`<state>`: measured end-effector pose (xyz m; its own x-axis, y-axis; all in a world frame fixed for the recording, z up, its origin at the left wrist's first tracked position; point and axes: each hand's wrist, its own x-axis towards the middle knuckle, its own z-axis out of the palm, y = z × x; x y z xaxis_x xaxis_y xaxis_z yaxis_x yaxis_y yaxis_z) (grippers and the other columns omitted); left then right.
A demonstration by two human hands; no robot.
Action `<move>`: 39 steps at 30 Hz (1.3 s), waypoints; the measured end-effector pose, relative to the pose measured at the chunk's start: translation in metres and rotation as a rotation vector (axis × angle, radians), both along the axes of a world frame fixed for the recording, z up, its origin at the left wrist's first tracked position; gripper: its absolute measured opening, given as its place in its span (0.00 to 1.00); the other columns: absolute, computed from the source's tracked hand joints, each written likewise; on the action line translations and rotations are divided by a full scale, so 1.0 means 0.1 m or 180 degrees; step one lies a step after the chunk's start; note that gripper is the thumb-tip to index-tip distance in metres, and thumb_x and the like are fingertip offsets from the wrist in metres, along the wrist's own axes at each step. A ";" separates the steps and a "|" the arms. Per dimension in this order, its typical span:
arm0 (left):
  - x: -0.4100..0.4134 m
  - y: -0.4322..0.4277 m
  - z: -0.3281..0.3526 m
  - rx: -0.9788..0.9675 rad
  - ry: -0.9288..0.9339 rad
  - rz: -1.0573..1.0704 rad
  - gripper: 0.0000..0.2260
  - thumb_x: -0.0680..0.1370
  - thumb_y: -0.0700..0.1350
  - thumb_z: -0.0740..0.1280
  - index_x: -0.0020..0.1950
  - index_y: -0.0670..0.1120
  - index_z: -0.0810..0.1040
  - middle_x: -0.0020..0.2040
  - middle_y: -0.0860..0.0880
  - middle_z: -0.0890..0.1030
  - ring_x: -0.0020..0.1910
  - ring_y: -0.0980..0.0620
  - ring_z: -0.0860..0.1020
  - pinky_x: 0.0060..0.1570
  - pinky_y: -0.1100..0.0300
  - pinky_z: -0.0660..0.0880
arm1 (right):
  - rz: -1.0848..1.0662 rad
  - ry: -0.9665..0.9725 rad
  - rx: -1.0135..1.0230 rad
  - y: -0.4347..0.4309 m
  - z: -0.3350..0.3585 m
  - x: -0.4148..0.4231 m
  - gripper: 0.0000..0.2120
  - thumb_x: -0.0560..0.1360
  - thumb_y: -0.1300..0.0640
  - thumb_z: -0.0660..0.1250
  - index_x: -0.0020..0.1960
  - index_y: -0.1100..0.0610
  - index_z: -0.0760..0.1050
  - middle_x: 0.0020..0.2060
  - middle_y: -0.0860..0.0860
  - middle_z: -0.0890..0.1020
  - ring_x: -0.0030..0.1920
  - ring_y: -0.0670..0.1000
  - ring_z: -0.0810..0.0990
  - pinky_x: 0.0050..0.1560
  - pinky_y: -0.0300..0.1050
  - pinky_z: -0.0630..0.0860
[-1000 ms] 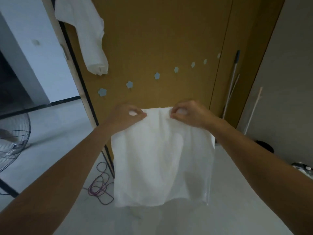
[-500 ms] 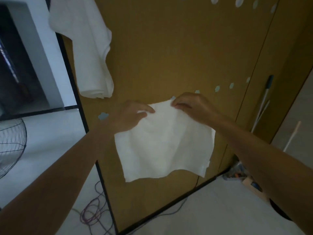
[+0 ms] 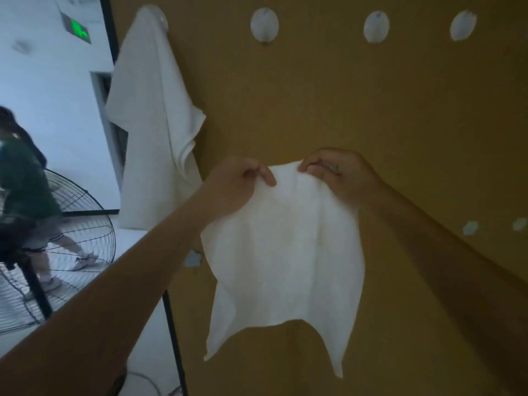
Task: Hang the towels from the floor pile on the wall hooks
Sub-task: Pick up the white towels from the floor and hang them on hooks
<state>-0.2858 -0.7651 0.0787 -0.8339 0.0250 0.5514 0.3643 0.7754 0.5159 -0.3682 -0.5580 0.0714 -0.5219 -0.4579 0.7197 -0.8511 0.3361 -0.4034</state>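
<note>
Against the brown wall [image 3: 371, 110], at ten o'clock from the hands, one towel [image 3: 154, 115] already hangs from the first hook. A second towel [image 3: 283, 252] is held up in front of the wall, well below the row of hooks, its lower corners dangling free. The left hand [image 3: 237, 184] and right hand [image 3: 340, 175] each pinch its top edge, fingers pressed together on the cloth, close to each other. The nearest free hook [image 3: 264, 24] sits at twelve o'clock. To hang it well, I judge the pinched edge should be lifted straight up and a bunched fold draped over that hook, releasing only once the cloth catches.
</note>
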 end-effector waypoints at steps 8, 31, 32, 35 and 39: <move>-0.04 0.01 0.73 -0.0594 0.0057 0.0110 0.07 0.75 0.47 0.72 0.48 0.60 0.82 0.48 0.65 0.78 0.47 0.70 0.74 0.47 0.78 0.67 | 0.0473 0.0272 0.0279 0.01 0.69 -0.35 0.05 0.74 0.54 0.71 0.49 0.47 0.81 0.47 0.39 0.81 0.47 0.31 0.75 0.48 0.22 0.66; -1.02 -0.19 1.92 -0.0478 0.1811 0.1428 0.15 0.82 0.41 0.60 0.63 0.54 0.80 0.66 0.51 0.78 0.64 0.51 0.74 0.61 0.61 0.69 | -0.1158 0.1977 0.0031 -0.77 2.08 -0.90 0.13 0.81 0.53 0.60 0.62 0.50 0.79 0.53 0.54 0.79 0.53 0.56 0.77 0.49 0.46 0.70; -1.05 -0.21 1.91 -0.0613 0.1790 0.1488 0.15 0.82 0.41 0.60 0.64 0.54 0.79 0.66 0.51 0.77 0.64 0.51 0.74 0.59 0.61 0.69 | -0.1214 0.1985 0.0085 -0.79 2.09 -0.92 0.13 0.81 0.53 0.59 0.62 0.50 0.79 0.52 0.54 0.79 0.52 0.56 0.77 0.48 0.47 0.70; -1.10 -0.24 1.93 -0.0796 0.1783 0.1568 0.17 0.82 0.39 0.59 0.66 0.54 0.77 0.66 0.52 0.77 0.63 0.51 0.74 0.55 0.63 0.67 | -0.1319 0.1940 0.0087 -0.85 2.12 -0.97 0.13 0.81 0.54 0.58 0.60 0.50 0.79 0.50 0.55 0.79 0.50 0.56 0.77 0.45 0.45 0.68; -1.17 -0.23 2.01 -0.0822 0.1844 0.1642 0.18 0.81 0.38 0.59 0.65 0.54 0.78 0.65 0.52 0.77 0.63 0.51 0.75 0.55 0.62 0.68 | -0.1432 0.1871 -0.0015 -0.91 2.19 -1.03 0.13 0.81 0.55 0.58 0.58 0.50 0.81 0.50 0.54 0.79 0.49 0.56 0.78 0.44 0.46 0.71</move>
